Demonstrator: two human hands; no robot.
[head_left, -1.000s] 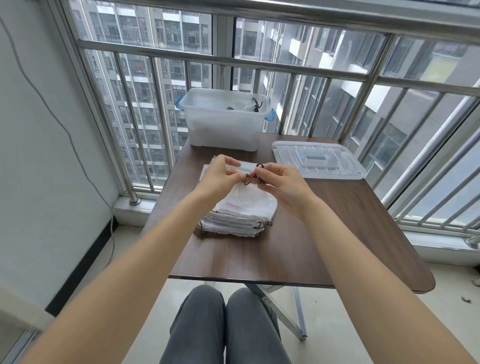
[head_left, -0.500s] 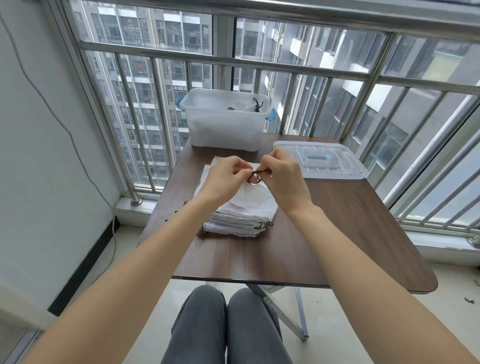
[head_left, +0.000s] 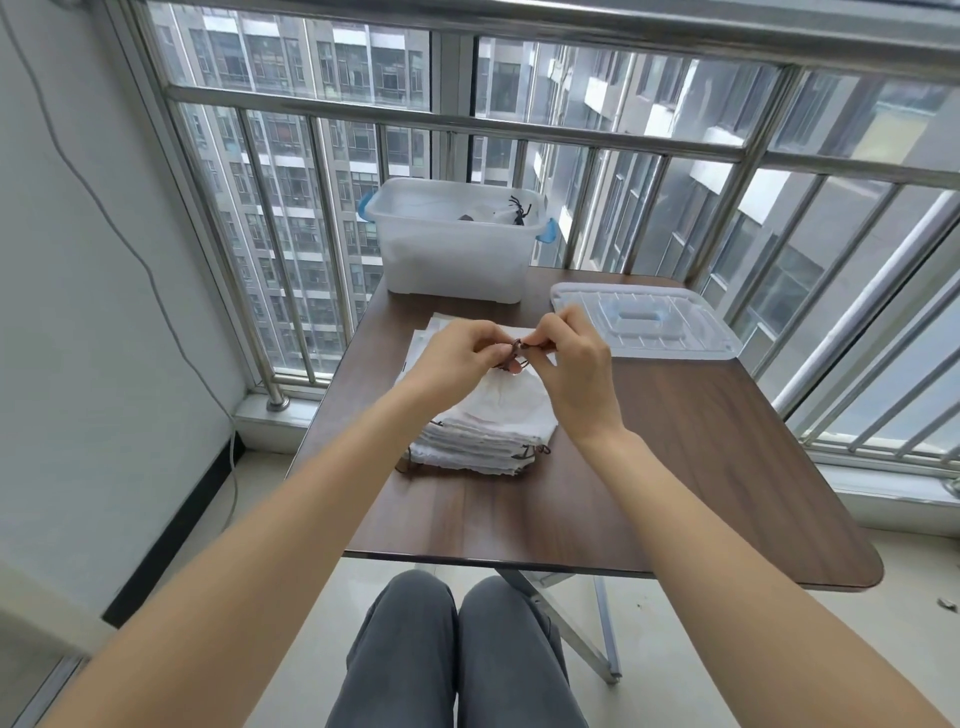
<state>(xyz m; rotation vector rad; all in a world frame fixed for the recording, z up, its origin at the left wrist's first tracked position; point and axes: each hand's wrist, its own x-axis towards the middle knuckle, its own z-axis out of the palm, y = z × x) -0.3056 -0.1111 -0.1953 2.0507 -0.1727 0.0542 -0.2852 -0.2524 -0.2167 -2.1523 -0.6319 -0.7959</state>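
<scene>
A stack of white cloth drawstring bags (head_left: 485, 431) lies on the brown table (head_left: 675, 467). Both of my hands hover just above the stack's far end. My left hand (head_left: 460, 356) and my right hand (head_left: 569, 358) meet fingertip to fingertip and pinch a thin dark brown drawstring (head_left: 515, 349) between them. The string belongs to the top white bag (head_left: 506, 392), which hangs slightly bunched under my fingers. Dark cords also stick out at the stack's near corners.
A clear plastic storage box (head_left: 452, 254) with blue latches stands at the table's far edge, holding some white bags and dark cords. Its clear lid (head_left: 644, 319) lies flat to the right. A metal railing (head_left: 467, 124) and window close off the far side.
My hands have drawn closer together and risen slightly, with the drawstring now pulled tight in a small knot-like bunch between the fingertips. The top bag's mouth has gathered.
</scene>
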